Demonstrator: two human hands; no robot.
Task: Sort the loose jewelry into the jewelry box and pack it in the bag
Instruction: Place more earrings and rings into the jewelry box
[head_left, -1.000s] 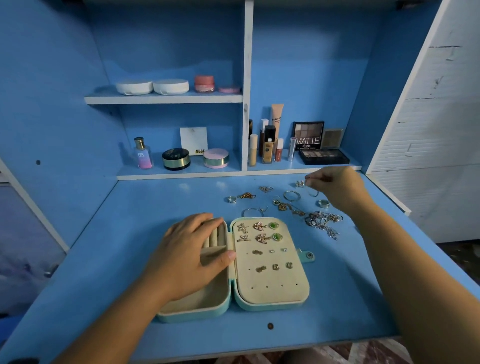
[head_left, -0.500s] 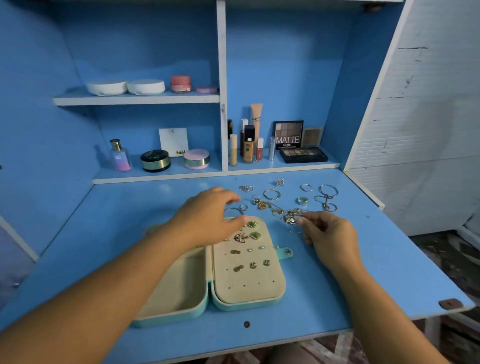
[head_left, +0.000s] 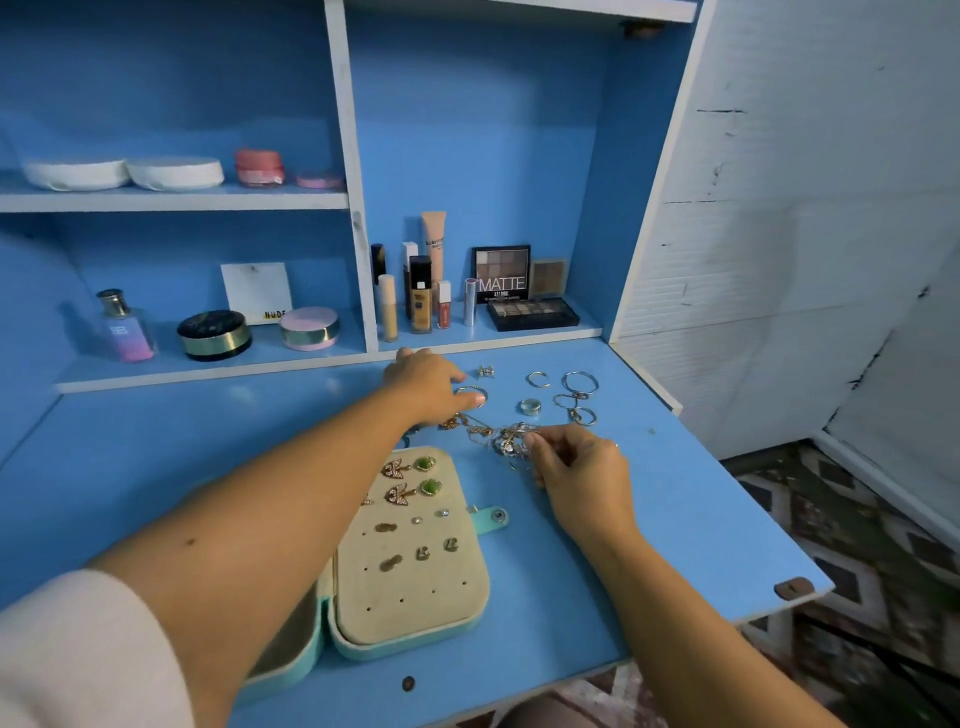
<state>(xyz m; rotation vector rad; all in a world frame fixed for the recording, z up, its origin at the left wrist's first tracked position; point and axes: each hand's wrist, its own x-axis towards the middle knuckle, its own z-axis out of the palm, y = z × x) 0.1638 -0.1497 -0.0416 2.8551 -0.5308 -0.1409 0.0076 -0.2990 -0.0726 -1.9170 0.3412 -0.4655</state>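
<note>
Many earrings already sit on the cream padded panel (head_left: 410, 577) of the open mint-green jewelry box (head_left: 405, 648), which lies at the near edge of the blue painted desk (head_left: 675, 519). I can see gold butterfly earrings (head_left: 397, 470) and green stone studs (head_left: 425, 464) pinned there, with some small ones below. Lots of holes are empty. The left arm covers the other half of the box, so I cannot tell what is in it.

A lot is left, I think. Near the far right corner of the desk lie a wide silver ring (head_left: 530, 406), big thin silver hoops (head_left: 579, 382), a small open ring (head_left: 537, 379) and a tiny sparkly piece (head_left: 485, 371), all loose. Between them and the box is a tangled pile of gold and silver chains (head_left: 506, 439). I see no bag, so packing has not begun.

The left hand (head_left: 428, 387) reaches across toward the far edge, palm down, fingers mostly straight. Its thumb tip touches a thin gold hoop (head_left: 470, 391); I do not think it holds it yet. The right hand (head_left: 579, 467) is curled, and its finger and thumb pinch the chain pile just past the box's far right corner.
</note>
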